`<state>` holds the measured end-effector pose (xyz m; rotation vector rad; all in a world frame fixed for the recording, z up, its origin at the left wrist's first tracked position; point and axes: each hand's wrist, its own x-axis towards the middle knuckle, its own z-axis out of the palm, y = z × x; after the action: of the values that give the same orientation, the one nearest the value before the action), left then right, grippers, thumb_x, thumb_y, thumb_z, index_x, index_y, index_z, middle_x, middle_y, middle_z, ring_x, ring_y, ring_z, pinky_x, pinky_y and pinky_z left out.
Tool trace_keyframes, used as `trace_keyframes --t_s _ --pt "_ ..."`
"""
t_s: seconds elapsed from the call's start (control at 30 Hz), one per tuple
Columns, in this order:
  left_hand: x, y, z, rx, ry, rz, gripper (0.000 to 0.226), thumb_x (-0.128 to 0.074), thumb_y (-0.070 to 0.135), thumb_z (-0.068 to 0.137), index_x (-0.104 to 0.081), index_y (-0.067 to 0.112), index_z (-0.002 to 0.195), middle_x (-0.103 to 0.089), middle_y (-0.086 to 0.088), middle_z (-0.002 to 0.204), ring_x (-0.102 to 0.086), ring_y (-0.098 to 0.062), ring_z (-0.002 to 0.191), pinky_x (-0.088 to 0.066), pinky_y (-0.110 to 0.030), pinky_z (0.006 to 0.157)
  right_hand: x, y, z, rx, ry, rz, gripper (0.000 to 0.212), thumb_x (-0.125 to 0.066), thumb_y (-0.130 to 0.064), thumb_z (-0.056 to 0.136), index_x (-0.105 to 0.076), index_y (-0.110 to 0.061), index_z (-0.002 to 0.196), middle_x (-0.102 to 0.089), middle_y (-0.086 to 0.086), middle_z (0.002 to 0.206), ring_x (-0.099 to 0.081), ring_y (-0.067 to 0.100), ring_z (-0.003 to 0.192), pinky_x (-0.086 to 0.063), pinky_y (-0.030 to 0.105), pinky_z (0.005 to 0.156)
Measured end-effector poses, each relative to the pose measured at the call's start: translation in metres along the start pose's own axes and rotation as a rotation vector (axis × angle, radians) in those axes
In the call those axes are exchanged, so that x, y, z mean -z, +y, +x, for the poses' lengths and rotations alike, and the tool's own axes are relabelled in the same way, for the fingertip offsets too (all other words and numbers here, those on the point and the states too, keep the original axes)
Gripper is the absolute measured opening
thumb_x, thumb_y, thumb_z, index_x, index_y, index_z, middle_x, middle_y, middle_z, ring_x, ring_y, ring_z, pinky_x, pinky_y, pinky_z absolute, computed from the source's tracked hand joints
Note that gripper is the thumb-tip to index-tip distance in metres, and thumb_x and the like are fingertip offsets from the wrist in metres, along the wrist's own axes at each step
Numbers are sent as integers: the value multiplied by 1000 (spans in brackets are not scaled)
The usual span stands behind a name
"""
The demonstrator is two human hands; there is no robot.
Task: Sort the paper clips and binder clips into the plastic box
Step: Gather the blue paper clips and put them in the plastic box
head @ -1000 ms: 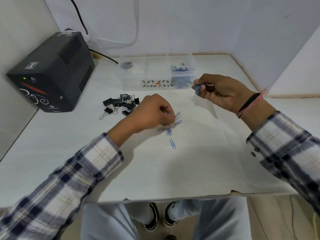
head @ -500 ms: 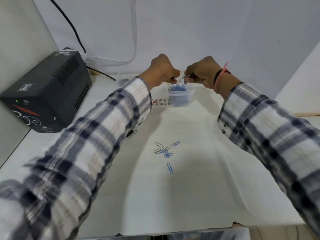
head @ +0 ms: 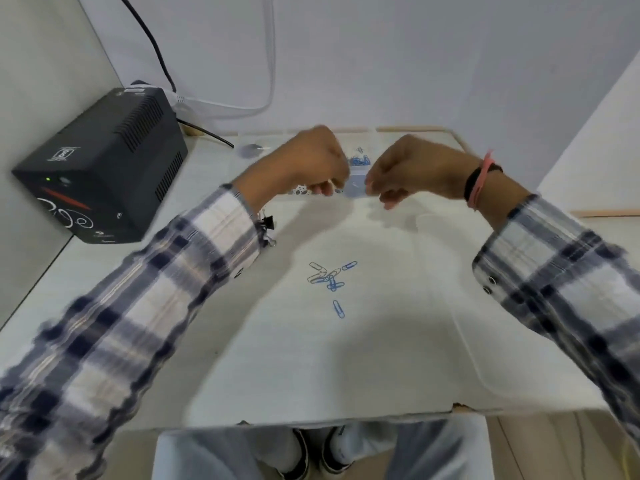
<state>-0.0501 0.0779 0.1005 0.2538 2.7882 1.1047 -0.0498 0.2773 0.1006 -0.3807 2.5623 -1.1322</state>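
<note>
A pale table [head: 346, 358] fills the view, its near edge chipped in two spots. At the back left corner stands a black power unit [head: 100, 168], with cables running up the wall behind it. A clear plastic box [head: 358, 183] sits at the far middle, blue paper clips [head: 360, 161] visible in its right part. A small cluster of loose clips [head: 329, 275], blue and pale, lies mid-table, with a single blue clip [head: 338, 309] just nearer. Black binder clips [head: 267, 225] lie left of centre, mostly hidden by a sleeve.
</note>
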Motion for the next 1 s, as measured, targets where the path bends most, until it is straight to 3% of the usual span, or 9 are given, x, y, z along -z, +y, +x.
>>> trace_keyframes --t_s 0.13,0.17,0.23,0.3,0.47,0.7,0.8,0.9,1.0 --pt "-20 -22 -65 2 -325 416 56 -79 52 81 -66 17 123 -66 0 116 -67 -20 86 -57 -35 80 -47 11 -38 53 -218 -401 59 -84 -49 75 -69 -14 121 -70 -4 108 -70 14 81 -58 27 79" --pt "-26 -28 -79 -10 -375 479 63 -80 62 75 -66 19 118 -64 2 117 -65 -22 93 -56 -37 85 -58 14 -45 75 -244 -505 64 -82 -61 70 -67 -21 117 -64 -7 108 -65 15 86 -54 30 83" --pt "-39 -40 -97 -32 -412 538 69 -80 73 65 -65 18 103 -57 -1 114 -59 -25 100 -54 -40 86 -75 25 -51 115 -269 -617 62 -77 -78 60 -58 -24 85 -53 -5 90 -54 19 80 -48 36 74" --pt "-52 -49 -105 -39 -365 560 70 -79 72 65 -63 19 107 -48 -3 119 -52 -24 106 -51 -41 91 -84 34 -52 117 -241 -650 68 -72 -85 53 -46 -26 73 -44 -3 86 -51 22 82 -46 36 69" --pt "-61 -56 -107 -130 -124 404 44 -83 42 79 -76 8 107 -70 -12 103 -65 -27 97 -53 -39 84 -92 35 -61 202 -168 -594 65 -78 -67 69 -67 -17 110 -56 5 104 -56 23 97 -51 40 86" --pt "-64 -61 -106 -146 -31 287 19 -79 16 86 -81 13 104 -78 -4 98 -68 -14 85 -52 -23 76 -113 36 -60 275 -40 -516 59 -78 -61 74 -68 -5 88 -60 13 83 -56 28 83 -46 39 73" --pt "-67 -63 -105 -146 -14 303 17 -72 12 86 -82 13 100 -78 -6 94 -69 -18 83 -56 -29 75 -123 34 -57 325 19 -501 53 -79 -50 80 -66 2 80 -60 22 77 -55 33 79 -44 41 70" --pt "-69 -68 -106 -150 9 315 15 -70 19 85 -80 15 96 -76 -6 89 -69 -23 80 -59 -38 74 -127 32 -56 328 58 -489 34 -79 -39 84 -77 -5 90 -66 12 79 -56 27 76 -40 35 65" --pt "-69 -70 -109 -145 18 311 14 -73 24 83 -79 16 92 -74 -4 84 -68 -21 75 -57 -35 68 -131 31 -55 348 92 -474 21 -75 -26 89 -81 -8 98 -76 8 91 -63 26 81 -45 33 72"
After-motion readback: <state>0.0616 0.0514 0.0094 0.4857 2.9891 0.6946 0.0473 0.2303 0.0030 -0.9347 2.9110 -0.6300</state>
